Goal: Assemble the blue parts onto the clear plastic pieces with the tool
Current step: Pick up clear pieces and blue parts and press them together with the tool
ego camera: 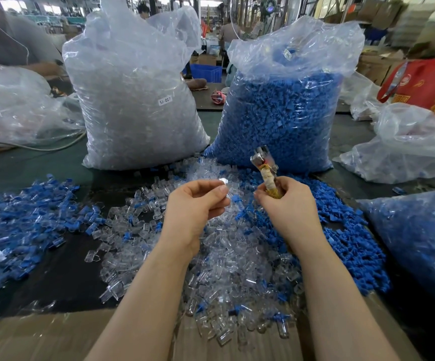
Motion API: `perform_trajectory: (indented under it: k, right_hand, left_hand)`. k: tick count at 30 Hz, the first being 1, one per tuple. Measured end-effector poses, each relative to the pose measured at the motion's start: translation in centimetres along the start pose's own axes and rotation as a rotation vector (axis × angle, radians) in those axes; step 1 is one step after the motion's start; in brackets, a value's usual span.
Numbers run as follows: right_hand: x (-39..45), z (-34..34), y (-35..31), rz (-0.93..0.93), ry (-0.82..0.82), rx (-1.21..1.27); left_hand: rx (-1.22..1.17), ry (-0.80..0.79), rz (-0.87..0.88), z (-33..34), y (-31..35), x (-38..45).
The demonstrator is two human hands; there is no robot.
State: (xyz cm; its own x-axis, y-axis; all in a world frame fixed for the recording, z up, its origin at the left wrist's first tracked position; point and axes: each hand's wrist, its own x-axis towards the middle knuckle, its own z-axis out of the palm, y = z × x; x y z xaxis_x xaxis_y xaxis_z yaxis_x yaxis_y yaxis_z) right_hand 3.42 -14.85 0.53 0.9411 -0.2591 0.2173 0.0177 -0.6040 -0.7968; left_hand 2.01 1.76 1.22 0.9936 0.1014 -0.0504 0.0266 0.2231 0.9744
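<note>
My left hand [195,204] pinches a clear plastic piece [227,188] between thumb and fingers, held above a heap of loose clear pieces [227,259]. My right hand [284,201] grips the tape-wrapped handle of a metal tool [264,164], whose steel head points up and away. A small blue part [236,198] shows between the two hands. Loose blue parts [352,246] are heaped to the right of my right wrist. A spread of assembled blue-and-clear pieces [26,220] lies on the left.
Two tall plastic sacks stand at the back: clear pieces [138,105] on the left, blue parts [286,115] on the right. Another bag with blue pieces [425,246] lies at the right edge. Cardboard [44,337] covers the near table edge. A red bag [430,84] sits far right.
</note>
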Motion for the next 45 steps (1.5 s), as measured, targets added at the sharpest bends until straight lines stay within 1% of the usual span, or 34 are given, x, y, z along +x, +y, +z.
perform_trajectory:
  k: [1,3,4,6,8,11,13,15,20,26,30,34,38,40,43,45]
  right_hand:
    - [0.1,0.0,0.0,0.012,0.026,-0.065]
    - [0.1,-0.2,0.2,0.030,0.075,-0.276]
    - [0.1,-0.3,0.3,0.038,0.075,-0.364]
    - [0.1,-0.7,0.5,0.080,0.003,-0.422]
    - [0.1,-1.0,0.5,0.134,-0.117,-0.426]
    - [-0.1,-0.8,0.2,0.201,-0.250,-0.526]
    - [-0.3,-0.4,0.1,0.228,-0.287,-0.584]
    - [-0.4,-0.1,0.2,0.233,-0.280,-0.596]
    - [-0.1,-0.3,0.6,0.191,-0.221,-0.531]
    - [0.1,-0.4,0.6,0.079,-0.132,-0.249]
    - [0.2,-0.4,0.8,0.102,-0.106,-0.222]
    - [0.3,-0.5,1.3,0.135,-0.112,-0.149]
    - [0.2,-0.7,1.3,0.127,-0.131,-0.092]
    - [0.1,-0.9,1.0,0.127,-0.166,-0.008]
    - [-0.2,-1.1,0.1,0.082,-0.213,0.133]
    - [-0.6,-1.0,-0.7,0.024,-0.241,0.164]
  left_hand:
    - [-0.001,-0.001,-0.003,0.0,0.0,0.0]
    - [-0.002,-0.001,-0.006,-0.2,-0.1,0.0]
    - [-0.002,-0.001,-0.006,-0.3,-0.1,0.1]
    - [0.002,-0.002,-0.002,-0.4,-0.1,0.2]
    - [0.005,0.000,-0.002,-0.5,-0.1,0.2]
    - [0.007,0.001,-0.007,-0.6,-0.1,0.3]
    - [0.012,-0.001,-0.008,-0.6,-0.1,0.3]
    - [0.015,-0.004,-0.009,-0.6,-0.1,0.3]
    - [0.003,-0.016,-0.020,-0.6,0.1,0.2]
    - [0.018,-0.043,-0.025,-0.4,0.2,0.0]
    - [0.017,-0.047,-0.028,-0.3,0.2,0.0]
    - [0.004,-0.041,-0.035,-0.4,0.2,0.0]
    - [0.028,-0.044,-0.037,-0.4,0.2,0.0]
    - [0.037,-0.046,-0.040,-0.4,0.2,0.0]
    - [0.058,-0.063,-0.044,0.0,0.1,-0.1]
    - [0.072,-0.070,-0.038,0.5,0.0,-0.3]
